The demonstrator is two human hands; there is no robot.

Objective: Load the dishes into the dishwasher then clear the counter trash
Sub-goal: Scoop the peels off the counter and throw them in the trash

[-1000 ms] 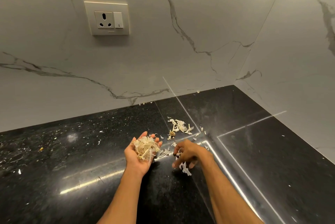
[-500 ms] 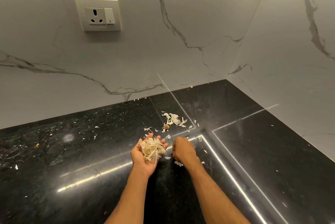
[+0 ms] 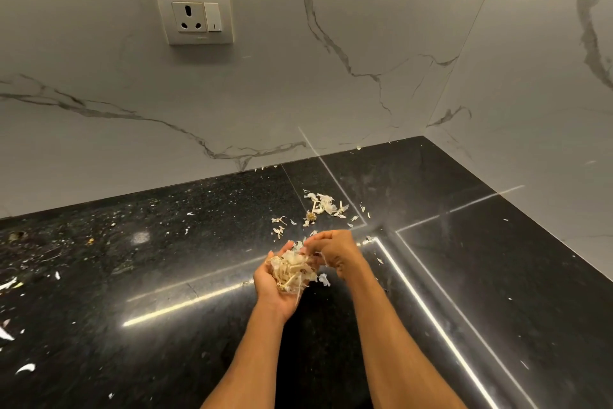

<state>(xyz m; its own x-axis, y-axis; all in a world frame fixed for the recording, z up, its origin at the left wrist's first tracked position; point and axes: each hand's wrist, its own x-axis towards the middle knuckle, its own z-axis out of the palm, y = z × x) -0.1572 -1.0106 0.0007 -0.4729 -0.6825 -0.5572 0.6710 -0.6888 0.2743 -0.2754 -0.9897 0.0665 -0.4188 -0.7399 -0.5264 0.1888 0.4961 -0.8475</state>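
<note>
My left hand (image 3: pixel 277 292) lies palm up over the black counter (image 3: pixel 166 259), cupped around a heap of pale garlic peels (image 3: pixel 292 271). Right beside it, my right hand (image 3: pixel 335 251) has its fingers curled over the heap, pinching peel scraps against it. A smaller pile of loose peels (image 3: pixel 323 206) lies on the counter just beyond both hands, with a small brown bit (image 3: pixel 311 216) at its near edge. More flakes (image 3: pixel 278 226) are scattered to its left.
White marble walls meet at the back right corner (image 3: pixel 428 133). A wall socket with switch (image 3: pixel 195 15) sits high on the back wall. Small white flakes dot the left counter (image 3: pixel 25 368) and its front left part.
My right hand has lifted from the counter and come over to the heap in my left palm, bringing scraps with it. The view has shifted slightly.
</note>
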